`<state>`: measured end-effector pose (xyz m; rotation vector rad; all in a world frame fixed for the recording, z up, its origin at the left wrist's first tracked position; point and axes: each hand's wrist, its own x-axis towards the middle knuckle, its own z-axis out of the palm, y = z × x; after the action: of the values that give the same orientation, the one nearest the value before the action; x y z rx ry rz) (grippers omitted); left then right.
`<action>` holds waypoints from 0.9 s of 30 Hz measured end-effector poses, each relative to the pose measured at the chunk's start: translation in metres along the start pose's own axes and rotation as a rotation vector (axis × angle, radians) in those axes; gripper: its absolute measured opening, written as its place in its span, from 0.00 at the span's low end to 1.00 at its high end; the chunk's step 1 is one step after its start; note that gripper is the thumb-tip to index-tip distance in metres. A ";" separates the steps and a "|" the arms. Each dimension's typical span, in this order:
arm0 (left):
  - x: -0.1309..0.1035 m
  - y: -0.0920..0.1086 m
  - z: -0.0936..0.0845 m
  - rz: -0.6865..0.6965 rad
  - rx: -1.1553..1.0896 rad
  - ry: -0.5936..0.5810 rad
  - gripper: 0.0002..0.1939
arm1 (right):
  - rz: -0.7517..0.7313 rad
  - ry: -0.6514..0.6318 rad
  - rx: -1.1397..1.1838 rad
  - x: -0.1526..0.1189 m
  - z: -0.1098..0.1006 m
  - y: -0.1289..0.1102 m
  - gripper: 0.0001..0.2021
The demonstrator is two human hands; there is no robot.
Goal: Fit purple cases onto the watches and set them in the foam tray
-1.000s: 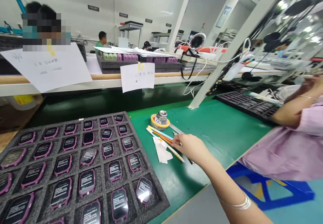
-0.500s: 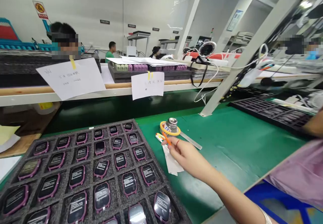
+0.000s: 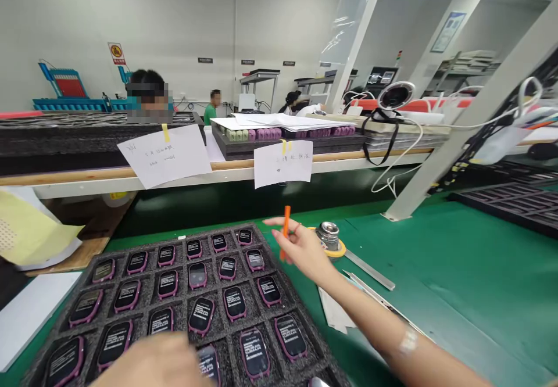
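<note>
Orange stick (image 3: 285, 230) pinched in right hand (image 3: 307, 256) | by foam tray's (image 3: 297, 305) far right corner | left hand (image 3: 159, 364) near side, blurred, grip unclear

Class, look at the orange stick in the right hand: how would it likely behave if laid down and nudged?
The orange stick is probably stiff: it looks straight. Its slimness suggests it is light. It might roll on the smooth-looking green tabletop, though its cross-section is too small to tell.
</note>
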<state>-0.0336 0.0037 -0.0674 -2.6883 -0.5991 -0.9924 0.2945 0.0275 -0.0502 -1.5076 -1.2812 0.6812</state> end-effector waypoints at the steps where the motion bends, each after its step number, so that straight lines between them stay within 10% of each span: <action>1: 0.020 -0.007 0.006 0.023 -0.020 -0.055 0.09 | 0.029 0.003 0.092 0.012 0.012 0.001 0.12; 4: 0.086 -0.030 0.037 0.076 -0.132 -0.420 0.08 | 0.123 0.068 0.338 0.046 0.046 0.012 0.14; 9: 0.147 -0.057 0.100 0.017 -0.144 -0.465 0.12 | 0.215 0.189 0.583 0.075 0.072 0.033 0.14; 14: 0.146 -0.066 0.127 0.025 -0.158 -0.485 0.15 | 0.213 0.223 0.673 0.078 0.075 0.044 0.13; 27: 0.142 -0.084 0.129 -0.040 -0.321 -0.417 0.16 | 0.171 0.190 0.591 0.082 0.075 0.054 0.14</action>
<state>0.1006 0.1646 -0.0658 -3.2153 -0.6108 -0.5733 0.2717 0.1332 -0.1113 -1.1602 -0.7215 0.9082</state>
